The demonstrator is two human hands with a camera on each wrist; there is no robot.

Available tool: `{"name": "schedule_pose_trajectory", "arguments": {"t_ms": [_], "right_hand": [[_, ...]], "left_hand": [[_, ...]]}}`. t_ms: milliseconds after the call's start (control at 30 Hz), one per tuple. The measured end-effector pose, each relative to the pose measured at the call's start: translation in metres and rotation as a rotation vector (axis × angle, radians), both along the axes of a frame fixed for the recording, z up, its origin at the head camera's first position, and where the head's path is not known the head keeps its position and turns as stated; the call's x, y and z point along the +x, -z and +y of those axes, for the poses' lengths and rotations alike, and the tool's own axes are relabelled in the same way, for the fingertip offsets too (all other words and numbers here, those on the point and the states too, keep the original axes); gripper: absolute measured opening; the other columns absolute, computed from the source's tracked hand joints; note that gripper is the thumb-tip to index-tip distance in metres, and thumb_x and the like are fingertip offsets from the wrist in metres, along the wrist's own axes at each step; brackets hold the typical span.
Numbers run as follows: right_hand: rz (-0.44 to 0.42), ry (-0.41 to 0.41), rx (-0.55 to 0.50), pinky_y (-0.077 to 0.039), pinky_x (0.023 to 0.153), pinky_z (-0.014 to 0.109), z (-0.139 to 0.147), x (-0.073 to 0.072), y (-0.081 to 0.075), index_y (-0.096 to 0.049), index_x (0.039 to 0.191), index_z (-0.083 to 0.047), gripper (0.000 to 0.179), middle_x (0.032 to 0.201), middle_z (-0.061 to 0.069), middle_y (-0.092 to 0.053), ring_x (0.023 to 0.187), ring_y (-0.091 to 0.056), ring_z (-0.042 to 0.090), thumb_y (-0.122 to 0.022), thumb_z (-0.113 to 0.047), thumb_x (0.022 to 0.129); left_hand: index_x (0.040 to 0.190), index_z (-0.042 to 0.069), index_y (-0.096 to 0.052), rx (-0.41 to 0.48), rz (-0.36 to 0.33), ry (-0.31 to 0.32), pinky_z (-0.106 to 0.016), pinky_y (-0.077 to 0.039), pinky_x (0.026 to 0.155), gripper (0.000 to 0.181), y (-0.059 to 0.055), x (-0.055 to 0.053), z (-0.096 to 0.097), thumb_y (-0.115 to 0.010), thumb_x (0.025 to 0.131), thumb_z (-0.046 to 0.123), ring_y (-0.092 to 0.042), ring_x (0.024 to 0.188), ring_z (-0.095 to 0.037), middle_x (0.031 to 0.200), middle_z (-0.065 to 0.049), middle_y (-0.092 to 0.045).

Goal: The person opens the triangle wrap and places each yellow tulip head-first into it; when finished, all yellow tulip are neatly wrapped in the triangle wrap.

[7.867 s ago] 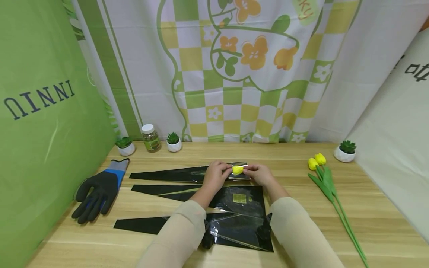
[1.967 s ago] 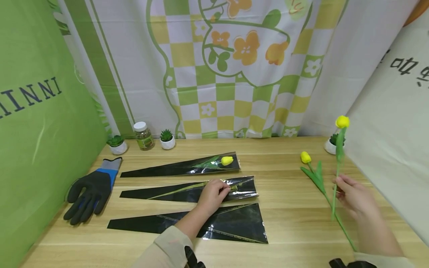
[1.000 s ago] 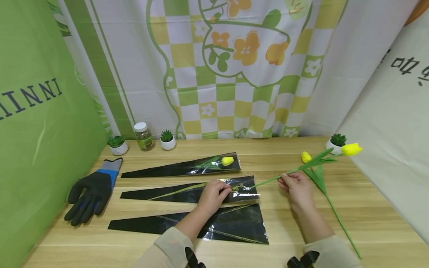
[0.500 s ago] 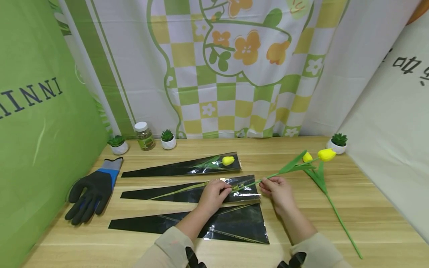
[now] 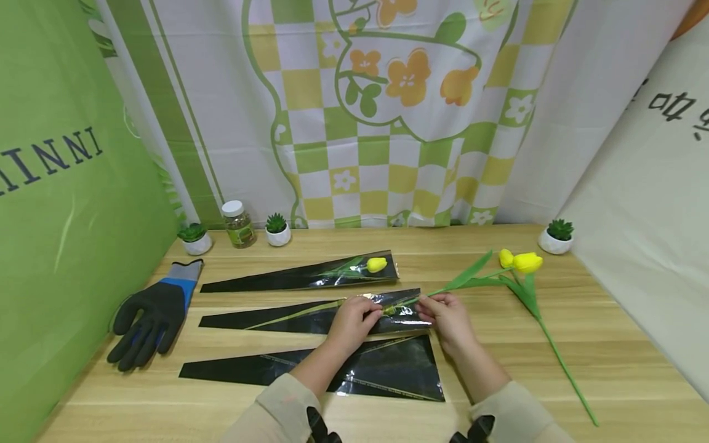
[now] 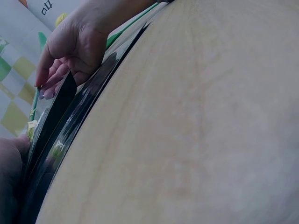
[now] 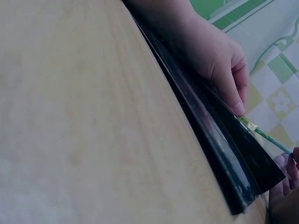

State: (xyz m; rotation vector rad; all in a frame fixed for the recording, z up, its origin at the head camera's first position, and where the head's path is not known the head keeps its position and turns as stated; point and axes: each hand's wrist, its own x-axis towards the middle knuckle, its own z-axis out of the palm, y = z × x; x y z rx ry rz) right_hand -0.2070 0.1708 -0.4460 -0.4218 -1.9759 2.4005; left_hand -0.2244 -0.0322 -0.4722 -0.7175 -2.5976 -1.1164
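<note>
My left hand (image 5: 350,323) pinches the middle black flower sleeve (image 5: 299,316) near its wide mouth; in the right wrist view its thumb and fingers meet at the film's upper edge. My right hand (image 5: 453,321) pinches the stem of a yellow artificial tulip (image 5: 469,275) at that mouth. The stem's lower part lies inside the sleeve, and its bloom points right. In the left wrist view the sleeve's flap (image 6: 55,109) stands lifted beside the right fingers. A second tulip (image 5: 530,301) lies at the right, its bloom next to the held one.
Behind, another sleeve (image 5: 260,280) holds a tulip bloom (image 5: 376,265). A flat black sleeve (image 5: 399,372) lies nearest me. At the left is a work glove (image 5: 152,317). Small potted succulents (image 5: 557,237) and a lidded jar (image 5: 239,225) line the back.
Earlier both hands were at the far sleeve. Since then my right hand has picked up a tulip, turned it level and moved left, sliding its stem into the middle sleeve. My left hand stays put.
</note>
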Motion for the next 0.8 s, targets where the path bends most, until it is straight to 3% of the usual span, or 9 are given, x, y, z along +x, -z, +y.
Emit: {"name": "schedule_pose_trajectory", "arguments": {"t_ms": [600,800], "right_hand": [[-0.029,-0.037,0.019,-0.056,0.069,0.017,-0.0002,0.0006,-0.0028,-0.050,0.104,0.000,0.010,0.074,-0.008,-0.070,0.072,-0.069,0.002,-0.056,-0.006,0.098],[0.027,-0.053,-0.013,-0.056,0.067,0.016,0.0003,0.0020,0.0012,-0.051,0.099,-0.001,0.011,0.075,-0.008,-0.070,0.071,-0.068,0.001,-0.058,-0.009,0.097]], "left_hand": [[0.093,0.009,-0.077,-0.044,0.003,-0.019,-0.037,-0.052,0.090,0.012,0.0023,-0.0011,0.0016,-0.066,0.093,0.015,-0.065,0.094,-0.022,0.094,-0.004,-0.073],[0.094,0.009,-0.077,-0.037,0.003,-0.014,-0.037,-0.052,0.089,0.012,0.0016,-0.0007,0.0014,-0.068,0.092,0.016,-0.065,0.093,-0.022,0.094,-0.004,-0.073]]}}
